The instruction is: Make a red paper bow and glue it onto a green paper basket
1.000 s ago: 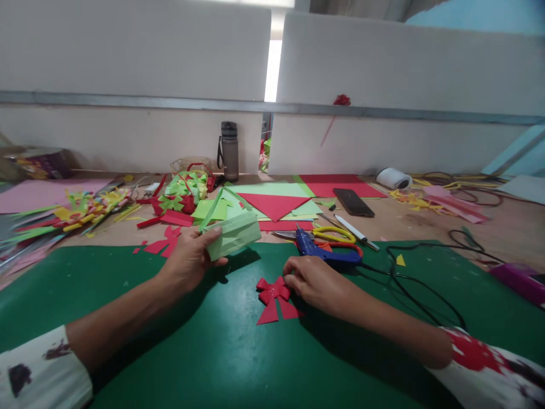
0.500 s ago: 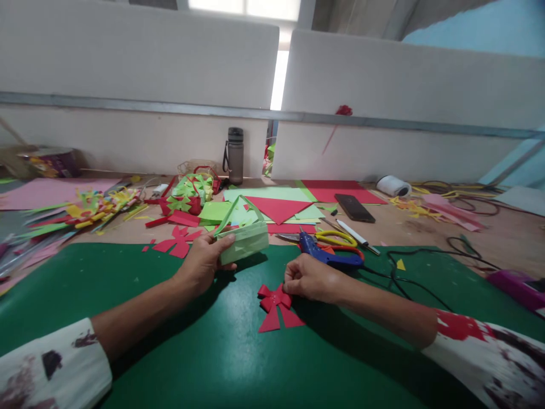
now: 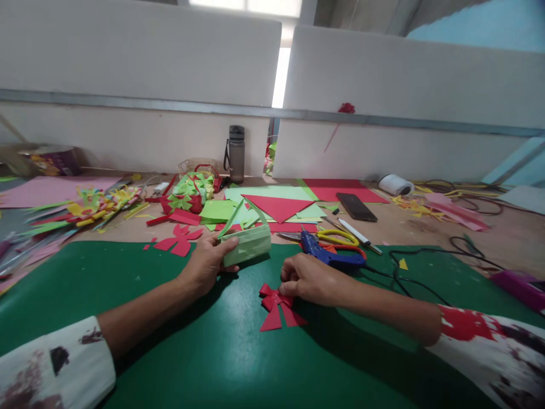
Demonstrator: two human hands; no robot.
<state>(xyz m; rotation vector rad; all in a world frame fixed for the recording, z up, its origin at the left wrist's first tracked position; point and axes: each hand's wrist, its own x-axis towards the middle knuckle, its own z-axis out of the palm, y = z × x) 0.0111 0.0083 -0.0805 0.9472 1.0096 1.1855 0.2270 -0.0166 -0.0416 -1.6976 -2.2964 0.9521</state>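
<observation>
My left hand (image 3: 205, 258) is closed around the left end of a pale green paper basket (image 3: 247, 245) with a thin handle strip, held just above the mat. A red paper bow (image 3: 272, 309) with loops and two flared tails lies on the green mat in front. With its fingertips pinched at the bow's upper middle, my right hand (image 3: 307, 277) covers part of the right loop. Behind that hand lie a blue glue gun (image 3: 332, 254) and scissors with yellow handles (image 3: 340, 236).
Red paper cutouts (image 3: 176, 241) lie left of the basket. Farther back are a finished red and green paper basket (image 3: 189, 196), a water bottle (image 3: 236, 154), coloured paper sheets (image 3: 344, 190) and a phone (image 3: 356, 206). A black cable (image 3: 400, 275) runs over the mat at right.
My right hand has shifted slightly left, its fingertips moving from the bow's right loop to its centre. My left hand still holds the green basket, almost unmoved.
</observation>
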